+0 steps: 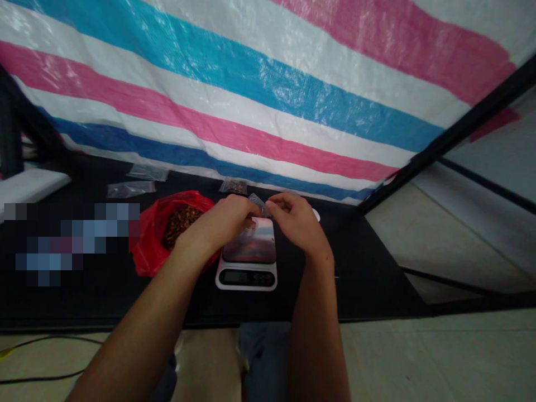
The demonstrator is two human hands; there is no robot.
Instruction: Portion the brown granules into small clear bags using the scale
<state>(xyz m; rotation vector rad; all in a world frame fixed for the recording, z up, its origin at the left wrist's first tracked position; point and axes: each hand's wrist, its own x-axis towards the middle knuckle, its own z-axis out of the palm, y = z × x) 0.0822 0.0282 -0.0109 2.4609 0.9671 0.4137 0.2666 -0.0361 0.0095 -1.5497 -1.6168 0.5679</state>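
A small clear plastic bag (258, 202) is pinched between my two hands above the far edge of a kitchen scale (250, 245). My left hand (237, 215) is closed at the bag's left side, and its fingertips are partly hidden. On the other side my right hand (295, 215) pinches the bag with thumb and forefinger. The scale has a shiny metal plate and a white body with a dark display. Left of it stands an open red plastic bag (146, 245) of small brown pieces (182, 220), partly covered by my left forearm.
Behind my hands lies a clear bag with brown pieces (234, 186). Two flat clear bags (132, 189) rest at the back left of the black table (355, 279). A striped plastic sheet (251, 100) hangs behind, with a black frame bar (452, 134) at right.
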